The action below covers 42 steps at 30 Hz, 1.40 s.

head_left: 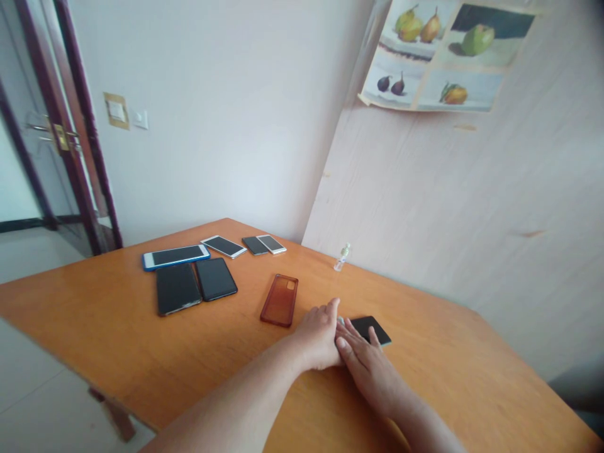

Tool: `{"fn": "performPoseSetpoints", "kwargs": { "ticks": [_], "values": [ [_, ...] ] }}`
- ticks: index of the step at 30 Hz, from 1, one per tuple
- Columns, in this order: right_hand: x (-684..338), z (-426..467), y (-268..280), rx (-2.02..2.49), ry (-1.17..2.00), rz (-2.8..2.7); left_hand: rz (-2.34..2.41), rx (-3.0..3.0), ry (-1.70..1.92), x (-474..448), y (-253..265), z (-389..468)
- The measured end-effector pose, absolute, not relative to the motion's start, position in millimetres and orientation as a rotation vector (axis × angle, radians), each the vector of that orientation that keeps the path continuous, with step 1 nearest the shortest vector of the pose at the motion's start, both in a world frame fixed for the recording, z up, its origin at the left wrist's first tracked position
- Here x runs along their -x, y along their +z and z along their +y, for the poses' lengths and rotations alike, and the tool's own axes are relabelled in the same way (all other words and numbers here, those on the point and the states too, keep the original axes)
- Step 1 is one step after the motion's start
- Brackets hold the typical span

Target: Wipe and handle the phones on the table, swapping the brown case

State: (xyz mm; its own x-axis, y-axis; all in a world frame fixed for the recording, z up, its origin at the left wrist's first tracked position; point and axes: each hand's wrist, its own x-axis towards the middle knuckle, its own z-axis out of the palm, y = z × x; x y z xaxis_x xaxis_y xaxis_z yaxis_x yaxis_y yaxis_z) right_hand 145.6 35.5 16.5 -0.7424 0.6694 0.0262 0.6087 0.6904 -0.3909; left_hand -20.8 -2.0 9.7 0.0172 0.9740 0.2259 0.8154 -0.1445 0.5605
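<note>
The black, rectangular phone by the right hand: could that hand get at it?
Probably yes: the black, rectangular phone lies just beyond the right hand, with nothing visible blocking the way.

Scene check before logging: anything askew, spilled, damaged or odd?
Nothing looks spilled. The leftmost black phone shows pale, uneven marks along its near edge; wear or glare, I can't tell. Higher up, the fruit picture sheet curls at its lower-left corner rather than lying flat.
</note>
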Motion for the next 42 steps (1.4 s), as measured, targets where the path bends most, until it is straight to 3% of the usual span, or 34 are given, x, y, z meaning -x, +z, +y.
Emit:
{"fn": "performPoseSetpoints", "kwargs": {
  "ticks": [7, 15, 22, 25, 30, 36, 42],
  "values": [
    [-175.5, 79.7, 5.4, 1.62, 0.249, -2.458, 1.878, -2.008, 0.749, 19.8, 11.5, -0.9],
    [-153.8, 27.0, 23.5, 1.019, 0.484, -2.799, 1.855, -2.077, 0.816, 21.1, 11.6, -3.0],
    [-192.2, 71.0, 14.1, 1.413, 0.076, -2.722, 1.907, -2.092, 0.768, 20.4, 8.9, -0.1],
    [-181.5, 50.1, 25.5, 1.292, 0.205, -2.781, 1.89, -2.093, 0.784, 20.7, 10.0, -0.3],
    [-163.4, 11.7, 50.1, 1.044, 0.673, -2.803, 1.879, -2.109, 0.779, 22.3, 11.0, -1.4],
    [-187.8, 48.7, 43.6, 1.472, 0.418, -2.68, 1.886, -2.111, 0.755, 22.8, 9.3, -0.2],
    [-169.2, 14.9, 55.9, 1.158, 0.625, -2.795, 1.872, -2.115, 0.776, 22.7, 11.4, -1.3]
  ]
}}
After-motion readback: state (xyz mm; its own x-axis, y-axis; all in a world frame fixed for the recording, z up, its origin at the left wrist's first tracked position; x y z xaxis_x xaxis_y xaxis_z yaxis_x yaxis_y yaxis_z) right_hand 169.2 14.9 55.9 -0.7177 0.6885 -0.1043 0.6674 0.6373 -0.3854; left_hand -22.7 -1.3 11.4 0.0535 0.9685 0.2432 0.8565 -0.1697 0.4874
